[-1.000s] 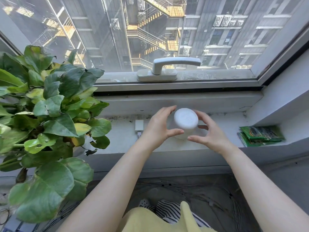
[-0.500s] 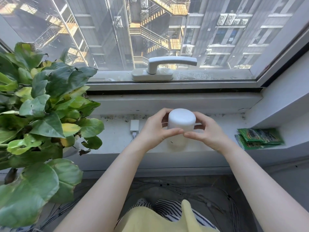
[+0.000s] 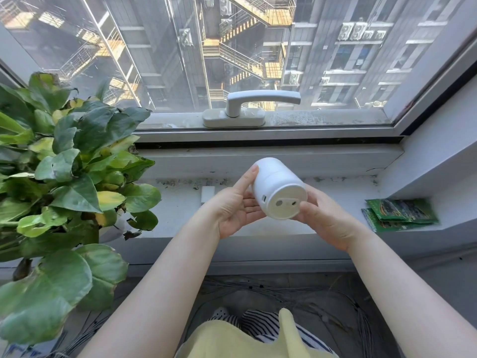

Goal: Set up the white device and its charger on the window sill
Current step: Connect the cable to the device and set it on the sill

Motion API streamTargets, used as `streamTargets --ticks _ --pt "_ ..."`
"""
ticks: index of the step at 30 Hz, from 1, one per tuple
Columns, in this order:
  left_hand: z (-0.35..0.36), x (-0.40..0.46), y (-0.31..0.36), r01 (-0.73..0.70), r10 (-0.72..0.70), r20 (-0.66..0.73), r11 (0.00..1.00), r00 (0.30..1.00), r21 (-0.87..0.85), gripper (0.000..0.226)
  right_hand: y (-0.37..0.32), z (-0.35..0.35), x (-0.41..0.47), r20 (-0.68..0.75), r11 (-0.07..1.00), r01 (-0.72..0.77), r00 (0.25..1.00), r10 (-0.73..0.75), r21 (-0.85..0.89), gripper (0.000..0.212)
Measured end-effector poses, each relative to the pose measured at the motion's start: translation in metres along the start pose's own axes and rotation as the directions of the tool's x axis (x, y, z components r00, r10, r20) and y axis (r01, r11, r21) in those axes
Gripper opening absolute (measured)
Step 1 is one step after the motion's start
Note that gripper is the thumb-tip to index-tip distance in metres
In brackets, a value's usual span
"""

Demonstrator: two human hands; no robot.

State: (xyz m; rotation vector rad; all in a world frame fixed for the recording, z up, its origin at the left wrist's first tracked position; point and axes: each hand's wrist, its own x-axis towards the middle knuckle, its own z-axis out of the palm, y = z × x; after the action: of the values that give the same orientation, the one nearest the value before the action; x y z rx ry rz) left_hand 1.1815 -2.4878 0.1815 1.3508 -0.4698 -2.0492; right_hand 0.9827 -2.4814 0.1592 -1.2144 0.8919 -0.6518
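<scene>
The white device [image 3: 277,187] is a smooth cylinder, held up above the window sill [image 3: 335,200] and tipped so its flat base faces me; the base shows two small round marks and a port at its left edge. My left hand [image 3: 236,205] cups it from the left with the index finger along its side. My right hand [image 3: 325,218] grips it from the right, thumb on the base rim. The white charger [image 3: 207,194] lies on the sill just behind my left hand, partly hidden by it.
A big leafy potted plant [image 3: 64,182] fills the left end of the sill. Green packets [image 3: 400,214] lie at the sill's right end by the side wall. A white window handle [image 3: 247,107] sits on the frame above. Cables cover the floor below.
The device went from standing upright on the sill to lifted and tipped, its base now turned toward me. Both hands closed on it and rose with it.
</scene>
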Motion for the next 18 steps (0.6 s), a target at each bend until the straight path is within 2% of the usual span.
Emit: streamTargets --ticks 3,5,7,8,10,14,16,18 --pt "0.001 -0.002 -0.004 0.002 0.0 0.028 0.998 1.0 -0.063 0.075 0.005 0.004 0.002 -0.067 0.999 0.021 0.998 -0.018 0.041 0.073" --pt "0.002 -0.001 -0.006 -0.072 0.072 -0.021 0.997 0.997 0.002 0.063 0.007 0.003 0.003 -0.093 0.998 0.029 0.995 -0.023 0.064 0.069" --pt "-0.001 0.002 -0.007 -0.201 0.227 -0.095 0.953 0.969 0.225 0.052 0.006 -0.001 0.003 -0.097 0.995 0.014 0.995 -0.005 0.098 0.071" --pt "-0.002 0.002 -0.006 -0.26 0.315 -0.103 0.897 0.944 0.357 0.05 0.004 -0.002 0.002 -0.092 0.994 -0.007 0.996 0.018 0.113 0.073" --pt "-0.003 -0.003 -0.001 -0.315 0.402 -0.055 0.789 0.914 0.527 0.05 -0.001 -0.006 0.002 -0.062 0.994 -0.066 0.995 0.072 0.088 0.073" --pt "0.001 -0.012 0.005 -0.271 0.359 -0.006 0.715 0.933 0.644 0.067 -0.014 -0.007 0.005 0.01 0.984 -0.165 0.986 0.166 -0.065 0.06" --pt "0.0 -0.012 0.006 -0.263 0.357 -0.015 0.715 0.934 0.647 0.067 -0.018 -0.005 0.009 -0.056 0.975 -0.202 0.979 0.198 -0.087 0.064" --pt "-0.001 -0.012 0.006 -0.265 0.349 -0.016 0.74 0.937 0.619 0.052 -0.02 -0.005 0.014 -0.148 0.969 -0.23 0.965 0.215 -0.093 0.062"
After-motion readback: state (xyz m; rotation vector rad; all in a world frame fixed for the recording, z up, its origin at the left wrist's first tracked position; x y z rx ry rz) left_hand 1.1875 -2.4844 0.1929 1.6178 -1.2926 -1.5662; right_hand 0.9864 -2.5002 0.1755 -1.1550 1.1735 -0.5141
